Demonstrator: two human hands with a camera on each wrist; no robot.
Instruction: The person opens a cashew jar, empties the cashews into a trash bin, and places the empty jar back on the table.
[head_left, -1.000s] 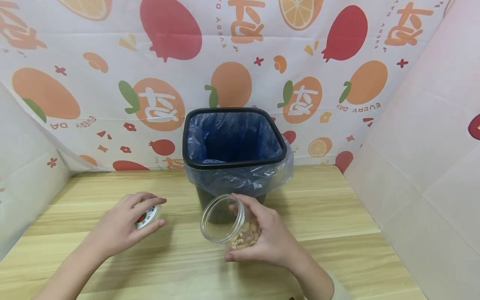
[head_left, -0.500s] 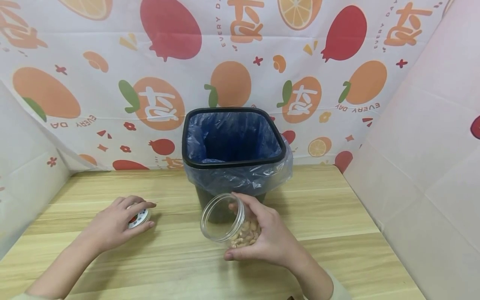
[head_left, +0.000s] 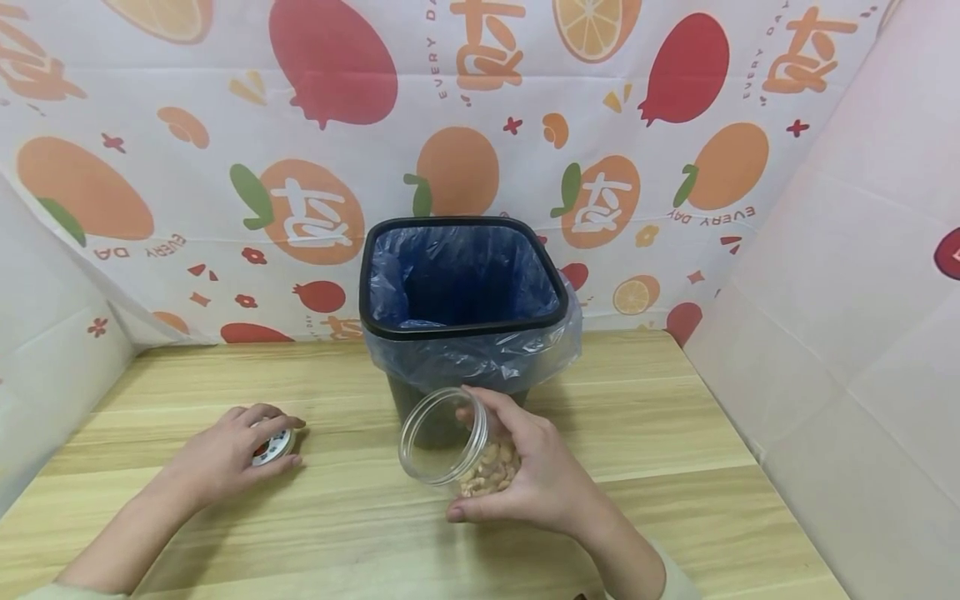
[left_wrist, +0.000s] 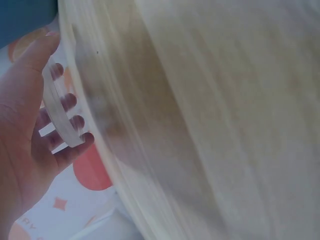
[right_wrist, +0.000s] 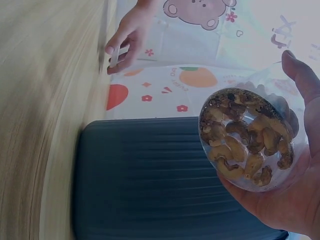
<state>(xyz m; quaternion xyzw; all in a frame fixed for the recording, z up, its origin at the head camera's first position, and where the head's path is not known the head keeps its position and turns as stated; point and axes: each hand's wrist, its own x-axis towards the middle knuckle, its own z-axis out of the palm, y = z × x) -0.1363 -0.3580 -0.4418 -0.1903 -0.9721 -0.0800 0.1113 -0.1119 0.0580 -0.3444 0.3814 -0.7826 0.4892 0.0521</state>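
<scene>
In the head view my left hand (head_left: 221, 462) grips a round jar lid (head_left: 277, 448) with a printed white top, low over the table. The left wrist view shows this lid (left_wrist: 62, 117) edge-on, between thumb and curled fingers. Whether it touches the table I cannot tell. My right hand (head_left: 543, 471) holds a clear, uncovered plastic jar (head_left: 474, 454) tilted, its mouth toward the left and up. Cashews (head_left: 493, 471) lie in its lower part. Through the jar's base, the right wrist view shows the cashews (right_wrist: 245, 145) with dark crumbs along one side.
Just behind the jar stands a dark trash bin (head_left: 461, 333) with a black rim. A translucent bluish bag (head_left: 517, 354) lines it and hangs over its outside. The wood-grain table (head_left: 352, 533) meets a fruit-print cloth (head_left: 517, 183) at the back and pale walls at both sides.
My left hand has moved left and down toward the table with the lid. My right hand and the tilted jar have stayed almost still.
</scene>
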